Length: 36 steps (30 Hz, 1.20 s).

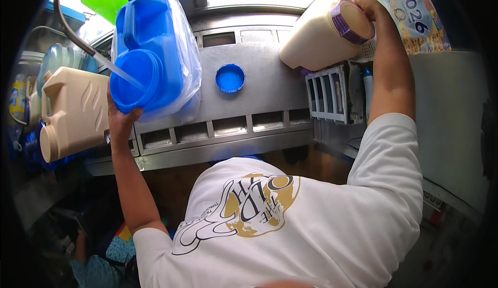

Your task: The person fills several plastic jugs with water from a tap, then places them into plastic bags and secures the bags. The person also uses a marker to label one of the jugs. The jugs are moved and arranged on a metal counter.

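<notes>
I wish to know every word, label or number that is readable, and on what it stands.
White shirt: large lettering, legible, not quoted; smaller line unclear.
Colourful sheet, upper right: large digits, not quoted; smaller print unreadable.
Yellow-and-blue pack, far left: too small to read.
Blue jug, purple-lidded cream container: no lettering I can make out.

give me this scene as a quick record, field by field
left hand: at the rim of the open blue plastic jug, which has clear plastic wrapping around it
hose: thin and grey, its translucent end in the blue jug's mouth
right hand: touching the cream plastic jug, beside its round purple-edged lid
counter: flat grey metal, with a round blue plastic cap on it
left side: beige plastic jug, capped
</notes>
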Each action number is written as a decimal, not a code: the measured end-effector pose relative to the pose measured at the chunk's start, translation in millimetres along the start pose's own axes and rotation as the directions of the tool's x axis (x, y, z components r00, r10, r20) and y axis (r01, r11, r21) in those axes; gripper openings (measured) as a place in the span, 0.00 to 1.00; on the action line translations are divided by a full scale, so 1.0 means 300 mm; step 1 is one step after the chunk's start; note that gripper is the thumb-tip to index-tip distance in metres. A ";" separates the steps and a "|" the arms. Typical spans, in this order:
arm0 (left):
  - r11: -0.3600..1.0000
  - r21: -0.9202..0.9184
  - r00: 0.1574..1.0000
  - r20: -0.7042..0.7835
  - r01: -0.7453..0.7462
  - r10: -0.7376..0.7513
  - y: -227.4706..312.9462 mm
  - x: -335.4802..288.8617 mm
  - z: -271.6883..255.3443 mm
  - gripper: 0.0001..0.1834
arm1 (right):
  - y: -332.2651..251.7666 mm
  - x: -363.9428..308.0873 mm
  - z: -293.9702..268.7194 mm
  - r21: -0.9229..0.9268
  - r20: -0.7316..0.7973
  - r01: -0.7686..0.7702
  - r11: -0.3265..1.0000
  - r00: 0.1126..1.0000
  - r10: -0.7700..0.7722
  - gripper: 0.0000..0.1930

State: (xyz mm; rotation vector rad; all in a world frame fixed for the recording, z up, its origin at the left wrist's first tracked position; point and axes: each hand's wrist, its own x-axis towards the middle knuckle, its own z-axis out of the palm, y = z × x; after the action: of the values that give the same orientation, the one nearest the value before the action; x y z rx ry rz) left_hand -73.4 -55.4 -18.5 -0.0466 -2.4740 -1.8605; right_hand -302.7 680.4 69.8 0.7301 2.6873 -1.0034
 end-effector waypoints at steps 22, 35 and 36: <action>0.823 0.241 0.826 -0.118 -0.515 0.552 0.062 -0.432 0.142 0.50 | -0.114 -0.818 0.454 -0.323 -0.065 0.381 0.867 0.905 -0.421 0.38; 0.926 0.058 0.887 0.314 -0.374 0.339 0.125 -0.438 0.604 0.31 | 0.759 -1.122 0.219 -0.447 -0.495 -0.124 0.886 0.859 -0.130 0.33; 0.975 0.066 0.895 0.414 -0.210 0.164 0.099 -0.456 0.676 0.28 | 0.818 -1.111 0.232 -0.464 -0.469 -0.214 0.860 0.883 -0.033 0.34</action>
State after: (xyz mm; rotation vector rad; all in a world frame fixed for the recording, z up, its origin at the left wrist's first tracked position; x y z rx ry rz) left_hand 60.8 148.1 -53.6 -0.7142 -2.7010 -1.7778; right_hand 108.7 667.1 -11.9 1.0702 3.0580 -0.0561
